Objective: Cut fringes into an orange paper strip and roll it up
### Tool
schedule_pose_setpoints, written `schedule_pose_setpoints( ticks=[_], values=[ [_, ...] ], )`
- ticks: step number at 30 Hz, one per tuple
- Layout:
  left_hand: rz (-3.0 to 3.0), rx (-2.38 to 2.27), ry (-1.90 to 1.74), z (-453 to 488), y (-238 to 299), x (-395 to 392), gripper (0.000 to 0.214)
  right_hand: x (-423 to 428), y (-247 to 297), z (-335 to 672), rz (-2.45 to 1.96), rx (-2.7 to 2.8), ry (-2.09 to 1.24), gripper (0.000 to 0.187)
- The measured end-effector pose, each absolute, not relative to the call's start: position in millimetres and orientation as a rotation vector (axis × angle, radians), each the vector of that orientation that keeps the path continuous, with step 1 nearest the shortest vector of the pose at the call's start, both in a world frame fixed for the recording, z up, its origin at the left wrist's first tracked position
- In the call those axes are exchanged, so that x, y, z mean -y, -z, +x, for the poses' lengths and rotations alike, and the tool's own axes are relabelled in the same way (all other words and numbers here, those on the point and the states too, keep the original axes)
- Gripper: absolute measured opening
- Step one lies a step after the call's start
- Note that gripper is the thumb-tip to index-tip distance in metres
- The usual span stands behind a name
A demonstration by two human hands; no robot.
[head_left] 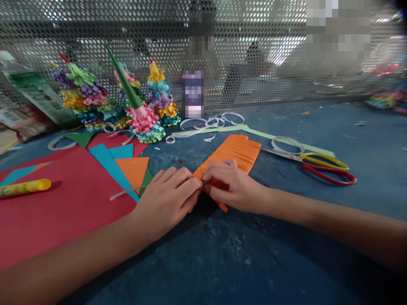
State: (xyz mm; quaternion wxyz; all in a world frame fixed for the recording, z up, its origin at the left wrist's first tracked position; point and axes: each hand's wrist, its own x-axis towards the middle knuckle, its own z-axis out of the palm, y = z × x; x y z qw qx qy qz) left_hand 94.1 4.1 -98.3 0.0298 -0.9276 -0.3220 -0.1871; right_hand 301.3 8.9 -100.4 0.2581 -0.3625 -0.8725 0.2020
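Far left, a glue stick [23,188] lies on red card [63,207]; tiered paper cones [143,114], apparently finished, stand beyond. Mid-table [254,254], your left hand [167,203] and right hand [233,186] pinch a fringed orange paper sheet [235,151] between closed fingers (its slits already cut). Scissors [313,163] lie unheld at right.

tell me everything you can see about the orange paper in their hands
The orange paper is a matte sheet slit into a fringe of narrow parallel strips. Its far part lies on the blue worktop, while its near part is pinched between the left hand and the right hand, which hide much of it. A small end shows below the hands.
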Motion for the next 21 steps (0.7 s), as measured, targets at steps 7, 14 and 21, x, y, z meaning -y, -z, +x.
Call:
schedule_pose_setpoints(
  ticks=[7, 14, 21],
  values=[
    [-2.865, 1.016, 0.539, 94.4, 96.9, -4.2, 0.022, -10.4, 102.1, 304.7, -0.902, 2.305, -0.598, 0.007],
    [-2.849, 0.973, 0.588, 93.9, 99.3, -2.3, 0.017, -10.3, 102.4, 301.2, -0.933, 2.342, -0.512, 0.011],
    [-2.852, 0.966, 0.601, 94.4, 98.7, -3.4, 0.018, -8.3, 100.4, 302.3, -0.893, 2.339, -0.546, 0.008]
  ],
)
